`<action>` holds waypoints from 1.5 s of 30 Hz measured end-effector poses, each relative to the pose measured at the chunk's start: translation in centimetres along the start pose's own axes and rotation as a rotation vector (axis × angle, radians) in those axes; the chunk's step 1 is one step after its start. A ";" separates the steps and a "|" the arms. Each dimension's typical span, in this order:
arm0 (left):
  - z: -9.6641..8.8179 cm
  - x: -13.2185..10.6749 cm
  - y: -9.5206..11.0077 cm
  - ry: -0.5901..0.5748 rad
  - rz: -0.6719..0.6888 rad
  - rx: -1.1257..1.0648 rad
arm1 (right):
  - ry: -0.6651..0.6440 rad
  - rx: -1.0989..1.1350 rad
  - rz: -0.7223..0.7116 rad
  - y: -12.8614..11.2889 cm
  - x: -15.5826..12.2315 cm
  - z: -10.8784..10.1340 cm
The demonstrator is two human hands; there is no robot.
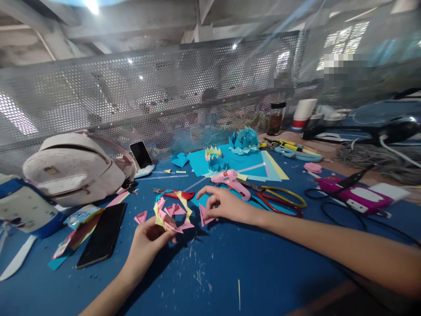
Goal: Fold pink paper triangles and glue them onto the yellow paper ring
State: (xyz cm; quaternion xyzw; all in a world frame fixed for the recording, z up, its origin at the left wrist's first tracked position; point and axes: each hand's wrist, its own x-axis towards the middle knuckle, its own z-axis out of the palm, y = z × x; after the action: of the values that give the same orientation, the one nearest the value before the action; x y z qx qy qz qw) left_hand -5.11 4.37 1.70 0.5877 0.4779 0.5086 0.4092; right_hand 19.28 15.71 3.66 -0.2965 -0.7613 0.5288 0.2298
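My left hand (pixel 154 235) is closed on a ring of folded paper pieces (pixel 189 211), mostly pink and yellow with a bit of blue at the top. To the right, my right hand (pixel 226 205) pinches a pink folded paper triangle (pixel 203 216) just above the blue table. Another pink folded piece (pixel 140 217) lies left of the ring, and a further one (pixel 176 210) shows through its opening. Behind my right hand rests a pink glue gun (pixel 232 181). A red-handled cutter (pixel 184 195) lies behind the ring.
Scissors (pixel 286 197) with yellow and red handles lie right of the glue gun. Farther back are a blue folded-paper model (pixel 245 140) and a small paper ring (pixel 215 162) on coloured sheets. At left stand a backpack (pixel 70 169) and a dark phone (pixel 103 235). A purple device (pixel 355 195) trails cables.
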 end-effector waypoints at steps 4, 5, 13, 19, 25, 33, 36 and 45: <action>0.0 0.0 -0.2 0.014 0.011 0.015 | -0.024 -0.005 -0.005 -0.2 0.2 -0.2; 0.0 0.0 -0.2 0.018 0.014 0.018 | -0.032 0.000 -0.005 -0.3 0.2 -0.3; 0.5 -0.1 -0.2 0.023 0.012 0.043 | -0.154 0.118 0.065 -0.3 0.1 -0.3; 0.7 0.1 0.2 0.031 -0.001 0.059 | -0.202 0.180 0.139 -0.2 -0.2 -0.1; 1.0 0.1 0.8 0.035 -0.006 0.081 | -0.172 0.196 0.150 -0.2 -0.2 0.1; 1.0 -0.1 1.1 0.037 -0.007 0.111 | -0.156 0.130 0.111 0.2 -0.3 0.5; 1.1 -0.1 1.0 0.029 -0.002 0.117 | -0.161 0.122 0.097 0.0 -0.4 0.6; 1.1 -0.2 0.9 0.025 0.031 0.149 | -0.178 0.222 0.088 -0.3 -0.3 0.5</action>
State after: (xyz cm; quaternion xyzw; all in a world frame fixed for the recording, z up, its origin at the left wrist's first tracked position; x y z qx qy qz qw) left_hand -3.95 3.95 2.34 0.6176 0.5101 0.4853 0.3505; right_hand 19.11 15.05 3.77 -0.2543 -0.7017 0.6436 0.1694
